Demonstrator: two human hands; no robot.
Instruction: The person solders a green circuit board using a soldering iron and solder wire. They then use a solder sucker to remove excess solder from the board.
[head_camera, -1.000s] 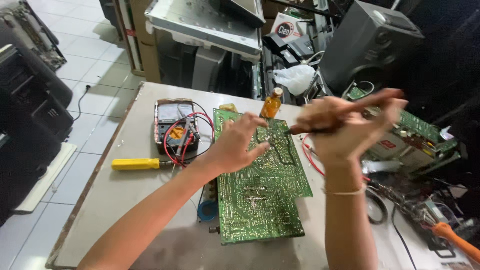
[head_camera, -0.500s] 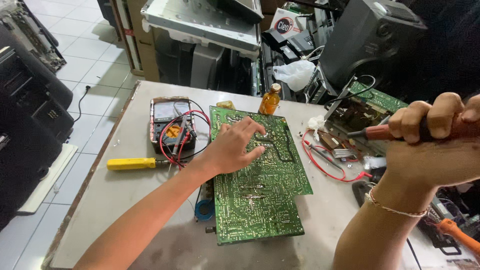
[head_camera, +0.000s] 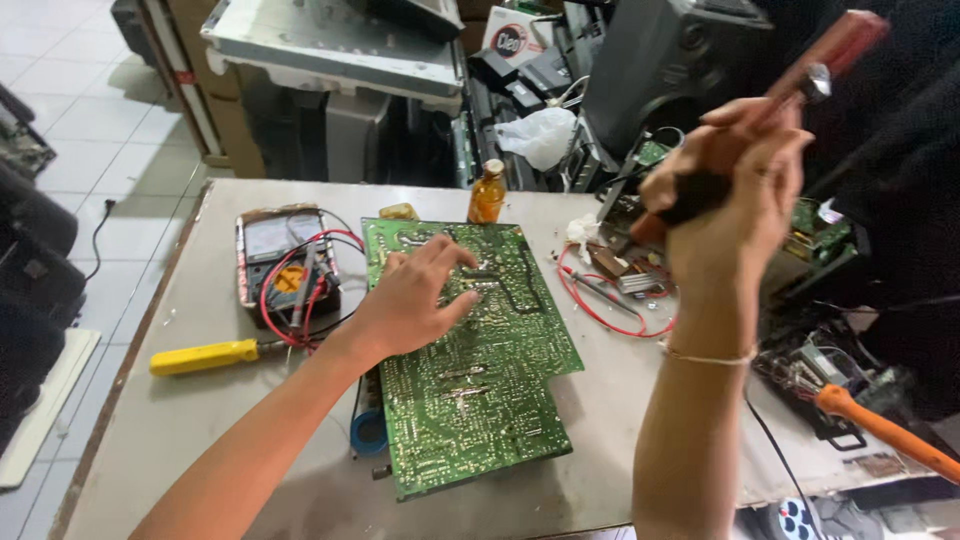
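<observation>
Green circuit board (head_camera: 470, 370) lay flat, solder side up, on the table (head_camera: 180, 420). Left hand (head_camera: 415, 300) pressed it with fingers spread. Right hand (head_camera: 735, 190) was closed around a red-handled tool (head_camera: 820, 60), raised. Board judged light, rigid, fragile; grip by edges.

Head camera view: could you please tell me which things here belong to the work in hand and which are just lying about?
In hand:
- large green circuit board, under the left hand
- red-handled tool, gripped by the raised right hand

Lying about:
- yellow-handled screwdriver
- multimeter with red leads
- small amber bottle
- blue tape roll
</observation>
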